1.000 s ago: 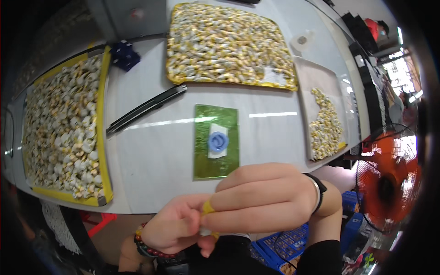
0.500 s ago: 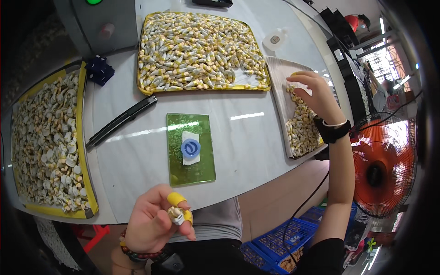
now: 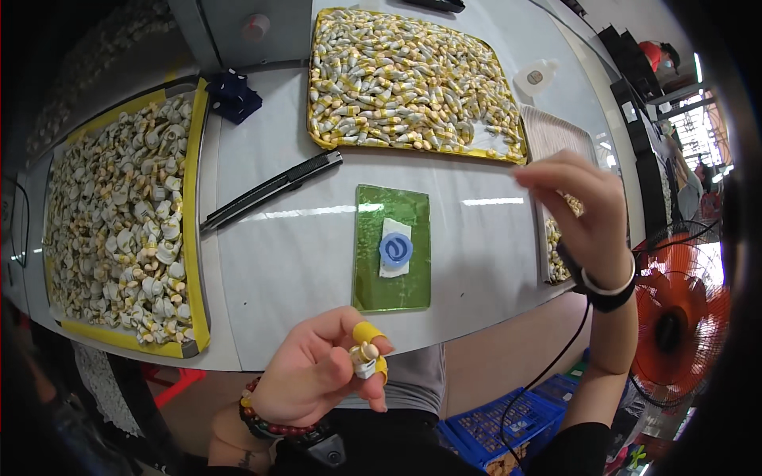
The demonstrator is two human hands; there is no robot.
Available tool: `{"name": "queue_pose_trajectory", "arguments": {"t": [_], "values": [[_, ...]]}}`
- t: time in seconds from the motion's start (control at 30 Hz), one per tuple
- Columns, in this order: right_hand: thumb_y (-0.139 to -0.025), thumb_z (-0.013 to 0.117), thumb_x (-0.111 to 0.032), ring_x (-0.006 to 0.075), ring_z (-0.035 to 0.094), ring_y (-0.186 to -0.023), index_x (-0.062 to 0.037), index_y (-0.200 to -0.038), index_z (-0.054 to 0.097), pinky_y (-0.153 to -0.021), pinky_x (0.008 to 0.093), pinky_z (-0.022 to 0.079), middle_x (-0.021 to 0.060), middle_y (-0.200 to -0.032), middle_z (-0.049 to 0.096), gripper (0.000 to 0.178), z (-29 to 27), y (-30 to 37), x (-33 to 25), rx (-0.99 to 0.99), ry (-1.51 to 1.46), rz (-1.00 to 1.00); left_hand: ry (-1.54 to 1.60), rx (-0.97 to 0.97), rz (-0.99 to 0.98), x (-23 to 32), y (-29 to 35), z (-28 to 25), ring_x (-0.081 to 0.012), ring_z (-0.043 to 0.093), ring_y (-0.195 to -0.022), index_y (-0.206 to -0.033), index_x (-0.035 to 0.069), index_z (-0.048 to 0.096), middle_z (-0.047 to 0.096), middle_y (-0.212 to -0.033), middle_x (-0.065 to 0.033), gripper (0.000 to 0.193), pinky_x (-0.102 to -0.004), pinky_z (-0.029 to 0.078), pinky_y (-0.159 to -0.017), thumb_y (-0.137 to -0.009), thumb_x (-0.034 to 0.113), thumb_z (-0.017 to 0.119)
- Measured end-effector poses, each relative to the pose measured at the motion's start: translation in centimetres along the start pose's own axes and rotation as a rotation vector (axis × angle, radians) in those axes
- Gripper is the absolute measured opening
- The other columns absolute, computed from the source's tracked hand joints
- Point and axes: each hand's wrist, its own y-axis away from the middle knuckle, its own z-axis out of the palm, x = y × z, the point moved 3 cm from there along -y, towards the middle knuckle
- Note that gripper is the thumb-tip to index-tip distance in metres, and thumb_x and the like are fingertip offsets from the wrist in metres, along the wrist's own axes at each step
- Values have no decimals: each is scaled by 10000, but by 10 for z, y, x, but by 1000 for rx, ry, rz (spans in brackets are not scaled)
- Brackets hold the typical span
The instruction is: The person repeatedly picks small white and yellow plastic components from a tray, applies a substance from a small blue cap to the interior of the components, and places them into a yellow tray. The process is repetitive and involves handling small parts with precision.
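Note:
Between the fingertips of my left hand (image 3: pixel 313 377) is a small white-and-cream moulded piece (image 3: pixel 365 359). Yellow covers wrap two of those fingers. My right hand (image 3: pixel 575 210), slightly blurred, is raised over the table beside the right-hand tray (image 3: pixel 556 127). Its fingers are drawn together at the tips; whatever they hold is too small to make out. A green glass plate (image 3: pixel 373 285) lies in front of me, bearing a white pad (image 3: pixel 406 266) and a round blue piece (image 3: pixel 394 250). Small cream-and-yellow parts (image 3: pixel 553 246) lie in the right-hand tray, partly hidden by my hand.
A large yellow-edged tray (image 3: pixel 417 149) of grey-and-yellow pieces stands at the back. Another yellow-edged tray (image 3: pixel 198 238) of white curled pieces is at left. Between them lie a black bar-shaped tool (image 3: pixel 274 190) and dark blue cloth (image 3: pixel 232 97). An orange fan (image 3: pixel 671 325) stands at right.
My right hand has moved left and nearer to me from the right-hand tray, its fingers closing together. The view has shifted, and my left hand still grips the small piece.

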Motion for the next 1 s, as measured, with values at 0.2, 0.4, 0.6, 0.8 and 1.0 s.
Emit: {"name": "queue_pose_trajectory", "arguments": {"t": [0.2,0.4,0.6,0.8,1.0], "values": [[-731,667,-8,266,604,-687,-28,-824,600,-597,331,479,91,-727,598,116,43,-8,-45,-111,-256,-11,-130,32,207,4,8,4,-195,629,-808,-1064,-33,505,612,-869,-123,450,-346,549,-737,-804,283,692],[-728,650,-36,266,564,-694,-27,-853,580,-620,358,465,87,-723,556,144,57,-15,-44,-199,-206,-169,-177,80,396,7,16,1,-205,638,-832,-1017,-41,532,619,-904,-136,399,-364,555,-754,-766,194,735],[-670,627,17,257,570,-722,-33,-826,600,-626,347,484,82,-759,566,166,66,-16,-51,-225,4,-223,-312,139,547,7,24,-2,-229,655,-849,-1019,-44,531,621,-929,-145,398,-354,561,-745,-723,90,761],[-649,591,-48,248,552,-758,-21,-809,535,-590,331,481,80,-733,521,172,67,-16,-55,-297,126,-276,-418,124,639,10,27,-1,-217,657,-797,-985,-49,563,636,-904,-149,380,-342,558,-720,-704,93,776],[-653,616,40,228,560,-644,4,-824,576,-521,305,462,73,-723,554,179,55,-12,-67,-148,-107,-221,-1009,159,830,18,23,5,-193,635,-673,-882,35,592,659,-735,-89,495,-339,546,-622,-591,365,819]]}}
